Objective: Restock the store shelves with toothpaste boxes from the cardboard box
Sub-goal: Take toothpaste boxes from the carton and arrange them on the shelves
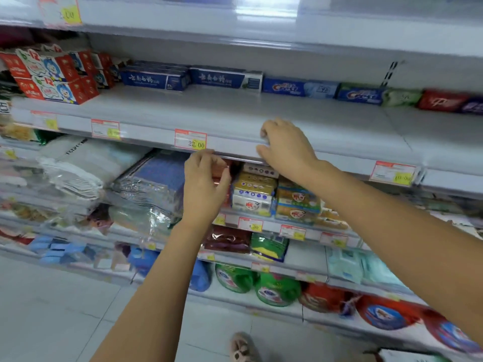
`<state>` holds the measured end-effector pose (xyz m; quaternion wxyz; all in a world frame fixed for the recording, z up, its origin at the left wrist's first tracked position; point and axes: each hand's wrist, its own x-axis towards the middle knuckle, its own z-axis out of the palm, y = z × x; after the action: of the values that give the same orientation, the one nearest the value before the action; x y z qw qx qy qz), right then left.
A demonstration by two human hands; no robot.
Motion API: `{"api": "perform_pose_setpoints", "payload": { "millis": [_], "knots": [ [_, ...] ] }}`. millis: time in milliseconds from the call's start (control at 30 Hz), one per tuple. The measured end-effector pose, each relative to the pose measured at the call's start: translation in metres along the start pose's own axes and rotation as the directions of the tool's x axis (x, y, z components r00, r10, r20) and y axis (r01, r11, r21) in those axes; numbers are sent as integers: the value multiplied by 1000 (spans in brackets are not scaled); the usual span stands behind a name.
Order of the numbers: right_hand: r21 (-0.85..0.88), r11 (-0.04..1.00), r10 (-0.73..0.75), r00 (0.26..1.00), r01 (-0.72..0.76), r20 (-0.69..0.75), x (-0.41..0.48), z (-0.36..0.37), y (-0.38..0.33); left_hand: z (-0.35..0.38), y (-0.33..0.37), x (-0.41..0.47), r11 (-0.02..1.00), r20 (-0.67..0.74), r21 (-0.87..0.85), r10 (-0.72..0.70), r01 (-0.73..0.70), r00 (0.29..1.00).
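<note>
The right hand (285, 150) clasps the shelf edge (151, 135) right of the price tag (190, 139), probably to steady itself; the left hand (203, 184) curls just under the tag, grip unclear.

Right hand (285, 148) fingertips are hidden, curled over the shelf edge (235, 146). Left hand (203, 184) grip cannot be told. Left price tags (44, 120) are blurred; red toothpaste boxes (449, 101) are cut off at right.
</note>
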<state>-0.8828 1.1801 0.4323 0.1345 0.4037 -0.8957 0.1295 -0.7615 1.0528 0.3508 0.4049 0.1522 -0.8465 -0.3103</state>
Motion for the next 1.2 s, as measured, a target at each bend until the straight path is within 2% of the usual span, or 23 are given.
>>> {"api": "perform_pose_setpoints", "payload": {
  "millis": [133, 300, 467, 600, 700, 767, 833, 900, 967, 1033, 1100, 1133, 1200],
  "knots": [
    [-32, 999, -24, 998, 22, -61, -3, 7, 0, 14, 6, 18, 993, 47, 8, 119, -119, 992],
    [-35, 999, -39, 994, 36, -105, -4, 9, 0, 28, 7, 25, 984, 64, 16, 179, -180, 982],
    [-46, 999, -18, 995, 14, -103, -9, 6, -3, 35, 5, 18, 971, 130, -52, 238, -233, 962],
    [112, 992, 60, 995, -51, -81, -18, 7, -2, 42, 6, 0, 946, 220, -154, 313, -284, 924],
    [187, 979, 113, 975, -77, -193, -49, 11, 3, 52, 6, -22, 931, 336, -290, 316, -222, 887],
    [209, 966, 204, 950, -154, -238, -82, 15, 13, 63, 8, -40, 921, 413, -339, 329, -192, 849],
    [206, 926, 358, 908, -315, -219, -123, 25, 31, 77, 12, -60, 915, 491, -362, 347, -175, 799],
    [169, 841, 537, 832, -514, -139, -169, 38, 57, 95, 19, -81, 920, 581, -368, 338, -131, 741],
    [113, 694, 718, 696, -711, -29, -222, 46, 85, 114, 29, -104, 930, 663, -362, 298, -54, 687],
    [44, 484, 871, 486, -874, 73, -284, 52, 113, 136, 44, -132, 935, 717, -355, 289, -25, 634],
    [-22, 279, 952, 273, -960, 138, -345, 59, 136, 157, 59, -162, 937, 762, -350, 275, 16, 586],
    [-51, 189, 972, 180, -981, 153, -373, 62, 145, 167, 67, -175, 937, 781, -349, 270, 34, 563],
    [-58, 52, 984, 42, -997, 172, -424, 69, 158, 193, 79, -201, 942, 823, -332, 267, 42, 501]
  ]
}}
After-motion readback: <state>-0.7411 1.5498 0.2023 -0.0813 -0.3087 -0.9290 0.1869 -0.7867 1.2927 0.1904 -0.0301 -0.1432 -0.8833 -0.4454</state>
